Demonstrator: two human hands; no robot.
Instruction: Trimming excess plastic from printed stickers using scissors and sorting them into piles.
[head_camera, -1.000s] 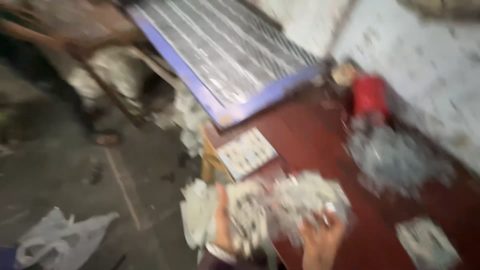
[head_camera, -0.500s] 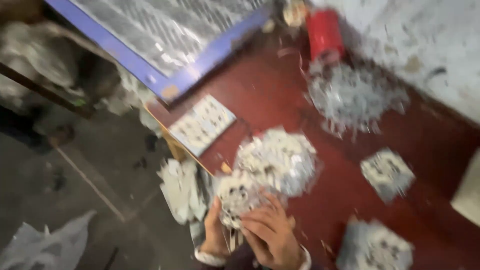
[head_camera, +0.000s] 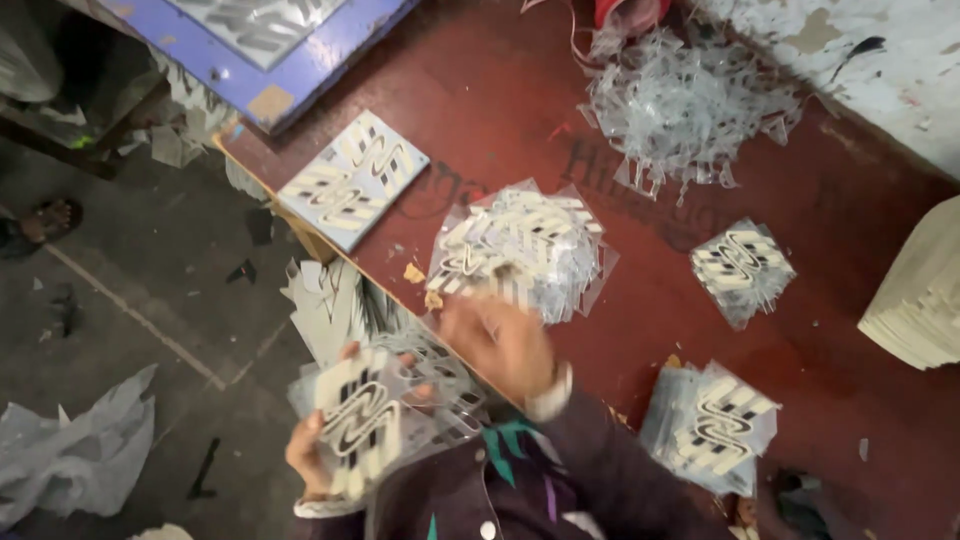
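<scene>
My left hand grips a stack of clear plastic sheets printed with black and white wavy patterns, held off the table's front edge. My right hand, blurred with motion, hovers over the dark red table with its fingers touching a sheet at the near edge of a big loose pile of the same sheets; whether it grips one I cannot tell. A dark sleeve covers my right forearm.
Smaller sheet stacks lie at the left, the right and the front right. A heap of clear plastic scraps sits at the back. A pale stack stands at the right edge. A blue-framed metal panel overhangs the floor.
The two hands were together on one bundle; now they have parted. The left keeps the stack at the lower left, and the right has moved up to the big pile. The view shifted.
</scene>
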